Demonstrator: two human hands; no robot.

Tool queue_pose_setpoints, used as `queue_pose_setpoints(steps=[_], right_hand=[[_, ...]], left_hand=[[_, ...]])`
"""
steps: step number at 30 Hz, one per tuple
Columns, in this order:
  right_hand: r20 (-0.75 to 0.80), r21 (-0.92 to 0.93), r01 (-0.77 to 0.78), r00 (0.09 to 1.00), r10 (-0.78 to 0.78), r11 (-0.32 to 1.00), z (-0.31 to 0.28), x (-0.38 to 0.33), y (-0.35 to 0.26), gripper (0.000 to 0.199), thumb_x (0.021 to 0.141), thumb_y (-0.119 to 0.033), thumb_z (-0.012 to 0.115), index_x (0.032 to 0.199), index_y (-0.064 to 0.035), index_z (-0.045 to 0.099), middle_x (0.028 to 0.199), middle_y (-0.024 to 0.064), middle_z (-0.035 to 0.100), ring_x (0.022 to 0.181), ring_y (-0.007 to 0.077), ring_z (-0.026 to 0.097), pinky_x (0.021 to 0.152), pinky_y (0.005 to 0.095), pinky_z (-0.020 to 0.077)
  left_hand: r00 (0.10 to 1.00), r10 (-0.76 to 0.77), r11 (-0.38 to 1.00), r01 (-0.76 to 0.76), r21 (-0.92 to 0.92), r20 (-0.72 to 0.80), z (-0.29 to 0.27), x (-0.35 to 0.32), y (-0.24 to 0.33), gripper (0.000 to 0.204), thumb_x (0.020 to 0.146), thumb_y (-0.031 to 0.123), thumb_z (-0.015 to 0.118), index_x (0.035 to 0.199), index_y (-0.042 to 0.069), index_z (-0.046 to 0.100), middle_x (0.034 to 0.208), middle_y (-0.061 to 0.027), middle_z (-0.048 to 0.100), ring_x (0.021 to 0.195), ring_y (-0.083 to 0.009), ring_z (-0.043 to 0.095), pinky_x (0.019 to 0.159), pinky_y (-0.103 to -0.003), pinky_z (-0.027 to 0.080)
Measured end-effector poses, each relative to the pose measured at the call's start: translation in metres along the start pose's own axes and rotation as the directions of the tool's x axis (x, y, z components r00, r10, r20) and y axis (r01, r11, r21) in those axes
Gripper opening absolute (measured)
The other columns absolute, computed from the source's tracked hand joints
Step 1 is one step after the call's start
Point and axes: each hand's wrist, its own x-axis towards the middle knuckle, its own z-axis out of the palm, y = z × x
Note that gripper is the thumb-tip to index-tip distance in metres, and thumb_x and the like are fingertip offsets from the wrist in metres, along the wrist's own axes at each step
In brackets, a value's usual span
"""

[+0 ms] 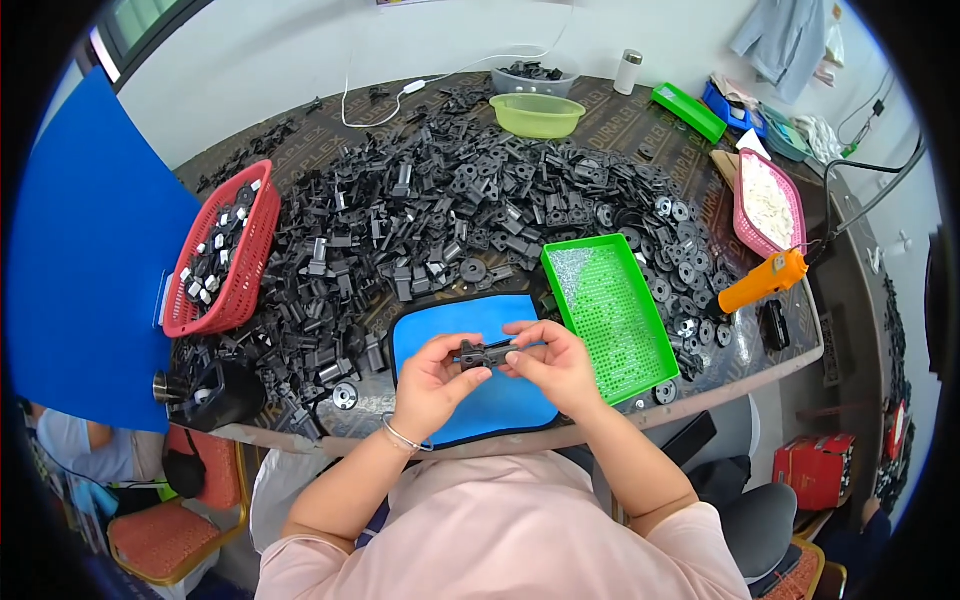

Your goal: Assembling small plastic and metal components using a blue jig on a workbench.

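Over a blue mat [440,335] at the table's near edge, a small black plastic part [487,354] is held between my two hands. My left hand [432,380] pinches its left end with thumb and fingers. My right hand [556,365] grips the right end, thumb in front and fingers behind. Just right of the mat lies a green tray [610,310] with a perforated-looking floor and small shiny bits in its far corner. Beyond the mat spreads a large heap of loose black plastic parts [440,200], some of them round discs.
At left stands a pink basket [265,225] of black and white pieces. An orange-handled power screwdriver [762,282] hangs by a cord at right, near a pink basket [742,215] of white pieces. A yellow-green bowl [538,118] and white bottle [627,72] stand at the back.
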Motion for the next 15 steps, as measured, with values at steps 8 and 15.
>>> queue_pose_setpoints(steps=[8, 15], right_hand=[[0.001, -0.137, -0.061, 0.998, 0.062, 0.989, 0.009, -0.002, -0.012, 0.022, 0.085, 0.002, 0.064, 0.106, 0.0023, 0.056, 0.106, 0.0113, 0.059, 0.081, 0.0178, 0.068, 0.069, 0.0258, 0.0557], [-0.011, 0.02, 0.057, 0.998, -0.057, 0.998, 0.012, -0.001, -0.003, 0.034, 0.088, -0.004, 0.066, 0.119, 0.0006, 0.053, 0.1, 0.0086, 0.062, 0.082, 0.0135, 0.066, 0.071, 0.0244, 0.0535]], left_hand=[[0.999, -0.01, 0.999, 0.012, 0.039, -0.034, -0.002, -0.004, 0.003, 0.034, 0.083, -0.005, 0.066, 0.116, -0.002, 0.057, 0.108, -0.0063, 0.061, 0.098, -0.0122, 0.059, 0.084, -0.025, 0.05], [0.998, -0.022, 1.0, 0.022, -0.004, -0.064, 0.0, -0.001, 0.005, 0.034, 0.086, -0.002, 0.065, 0.119, -0.002, 0.055, 0.106, -0.0061, 0.062, 0.095, -0.0117, 0.06, 0.084, -0.025, 0.05]])
